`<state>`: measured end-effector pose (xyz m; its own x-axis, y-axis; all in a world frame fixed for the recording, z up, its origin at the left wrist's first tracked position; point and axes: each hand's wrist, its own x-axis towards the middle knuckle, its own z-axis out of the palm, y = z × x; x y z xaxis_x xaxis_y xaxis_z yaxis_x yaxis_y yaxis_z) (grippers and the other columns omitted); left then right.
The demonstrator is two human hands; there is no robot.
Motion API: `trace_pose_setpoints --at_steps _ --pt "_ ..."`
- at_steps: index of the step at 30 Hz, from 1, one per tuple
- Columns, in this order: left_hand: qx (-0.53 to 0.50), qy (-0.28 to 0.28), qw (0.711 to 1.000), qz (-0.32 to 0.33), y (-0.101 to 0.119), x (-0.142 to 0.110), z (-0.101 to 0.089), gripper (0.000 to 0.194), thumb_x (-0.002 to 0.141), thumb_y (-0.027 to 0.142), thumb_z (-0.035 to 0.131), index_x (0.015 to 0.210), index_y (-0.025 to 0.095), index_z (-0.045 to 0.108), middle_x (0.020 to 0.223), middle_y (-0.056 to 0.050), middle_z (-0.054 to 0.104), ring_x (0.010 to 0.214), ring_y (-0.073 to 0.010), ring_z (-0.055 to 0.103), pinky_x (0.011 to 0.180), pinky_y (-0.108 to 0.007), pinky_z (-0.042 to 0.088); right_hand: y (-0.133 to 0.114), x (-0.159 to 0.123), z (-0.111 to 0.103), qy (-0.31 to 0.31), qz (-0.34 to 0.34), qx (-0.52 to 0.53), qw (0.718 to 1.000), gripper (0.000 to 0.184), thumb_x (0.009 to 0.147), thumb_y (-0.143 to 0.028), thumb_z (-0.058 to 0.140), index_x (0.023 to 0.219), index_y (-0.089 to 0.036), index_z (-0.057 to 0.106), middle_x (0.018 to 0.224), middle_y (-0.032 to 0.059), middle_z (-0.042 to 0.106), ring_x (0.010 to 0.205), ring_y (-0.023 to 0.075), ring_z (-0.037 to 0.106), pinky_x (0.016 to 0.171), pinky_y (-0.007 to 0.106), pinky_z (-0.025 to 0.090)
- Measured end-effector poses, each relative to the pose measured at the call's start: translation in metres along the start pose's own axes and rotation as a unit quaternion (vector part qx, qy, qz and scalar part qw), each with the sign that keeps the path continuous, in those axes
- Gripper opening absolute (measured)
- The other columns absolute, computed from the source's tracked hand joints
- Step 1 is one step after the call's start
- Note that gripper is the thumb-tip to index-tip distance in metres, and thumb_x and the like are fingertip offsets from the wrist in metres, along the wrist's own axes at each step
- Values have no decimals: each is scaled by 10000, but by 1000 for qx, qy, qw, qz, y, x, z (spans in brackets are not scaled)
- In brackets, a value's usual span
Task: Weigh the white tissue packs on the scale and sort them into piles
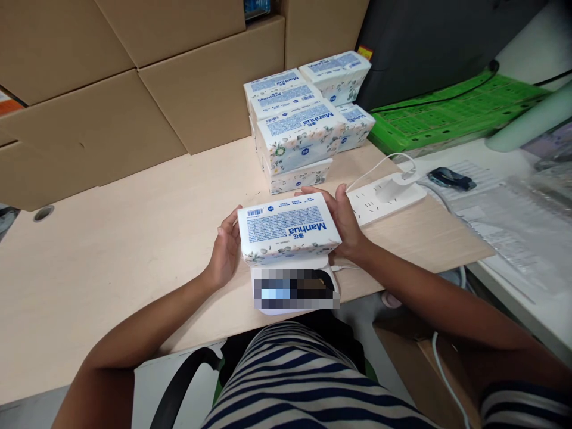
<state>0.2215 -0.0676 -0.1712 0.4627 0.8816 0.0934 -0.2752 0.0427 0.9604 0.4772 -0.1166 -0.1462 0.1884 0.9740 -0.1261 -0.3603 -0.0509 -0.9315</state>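
Note:
A white tissue pack (288, 229) with blue Manhua print and a flowered side is between my two hands, over a white device (292, 313), possibly a scale, whose front display is blurred out. Against the pack's left end lies my left hand (226, 250), its fingers curved toward the far side. My right hand (346, 223) is at the right end, thumb raised and fingers reaching behind the pack. The pack hides part of the device, so whether it rests on it I cannot tell. Just beyond is a stack of similar tissue packs (301, 128).
A white power strip (388, 199) with a plugged-in adapter is to the right. Cardboard boxes (210, 83) line the back of the wooden table (134, 238). A green plastic crate (415, 113) and a dark object (451, 179) lie farther right. A thin cable (348, 267) reaches the device.

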Motion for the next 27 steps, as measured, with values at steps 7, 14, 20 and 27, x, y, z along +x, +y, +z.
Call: trace_pose_setpoints --at_steps 7,14,20,27 --pt "4 -1 1000 -1 1 0 1 762 1001 875 518 1520 342 686 1688 -70 603 1685 -382 403 1392 -601 343 1 0 -1 14 5 0 1000 847 785 -1022 553 1301 -375 733 1303 92 822 1457 409 653 1185 623 566" --pt "6 -7 1000 1 2 -1 3 753 1012 866 504 1521 338 675 1685 -57 612 1684 -378 406 1402 -593 329 2 1 -3 19 -2 -5 1000 805 784 -1008 572 1225 -354 736 1270 96 827 1460 419 647 1193 620 563" --pt "7 -3 1000 5 2 0 3 748 1010 868 507 1502 334 683 1634 -64 657 1658 -381 450 1404 -588 330 3 1 -2 25 -6 -1 1000 793 806 -975 575 1266 -345 721 1205 113 823 1472 416 634 1209 637 547" --pt "7 1 1000 18 0 0 3 734 1013 863 505 1495 337 679 1606 -73 671 1667 -390 432 1380 -595 370 4 3 -2 36 3 26 999 772 759 -938 678 1225 -324 710 1373 106 791 1511 403 604 1221 573 560"
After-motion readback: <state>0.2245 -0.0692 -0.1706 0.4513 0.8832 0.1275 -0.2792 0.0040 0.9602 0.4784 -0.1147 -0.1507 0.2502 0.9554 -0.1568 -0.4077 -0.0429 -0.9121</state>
